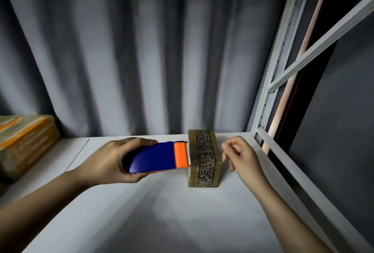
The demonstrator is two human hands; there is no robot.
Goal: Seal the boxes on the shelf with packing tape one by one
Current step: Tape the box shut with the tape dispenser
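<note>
Now, on the white shelf (162, 212) the small box (203, 158) sits right of centre, left hand (109, 161) gripping the tape dispenser (159, 157) at its left edge, right hand (240, 153) loosely curled, empty, so pulling could drag the unbraced box.

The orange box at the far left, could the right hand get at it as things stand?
Probably not easily: the right hand is beside the small box, and the left hand with the tape dispenser lies between it and the orange box.

You are facing a grey curtain (121, 50) hanging in folds behind the shelf, with a white metal frame (283, 54) rising and slanting at your right.
</note>
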